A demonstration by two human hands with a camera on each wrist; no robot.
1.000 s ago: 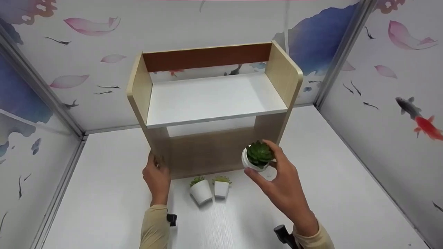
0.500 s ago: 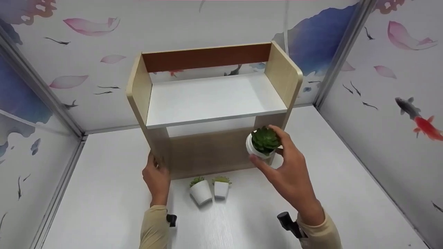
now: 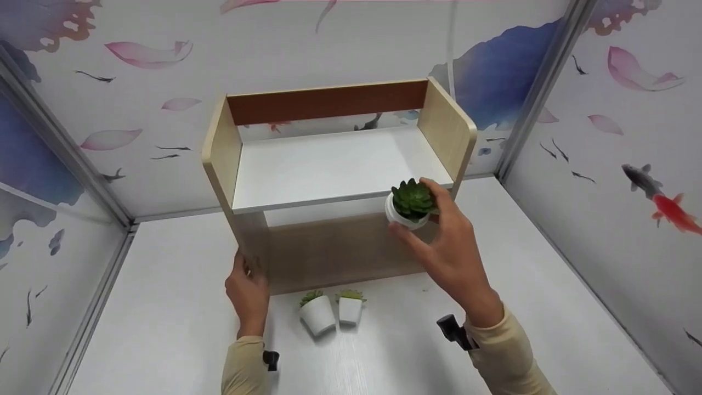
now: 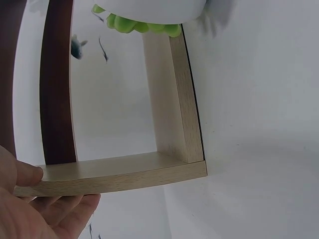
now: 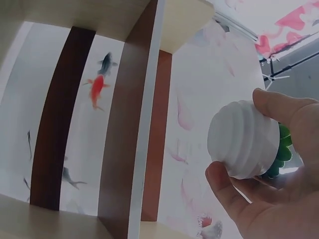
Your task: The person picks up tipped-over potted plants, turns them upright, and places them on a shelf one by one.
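Observation:
My right hand holds a potted succulent with dark green leaves, thumb and fingers around its white ribbed pot. The plant is in the air before the front edge of the upper board of a small wooden shelf. My left hand grips the shelf's left side panel, thumb on one face and fingers on the other in the left wrist view. Two more potted succulents lie in front of the shelf: a larger white pot tilted over and a smaller white pot beside it.
The shelf stands on a white table. A brown back rail runs between its side panels at the top. White walls painted with petals and fish enclose the table at the back and both sides.
My right hand has raised the potted succulent from in front of the lower opening to the upper board's edge. My left hand stays on the side panel. The head view has tilted slightly up.

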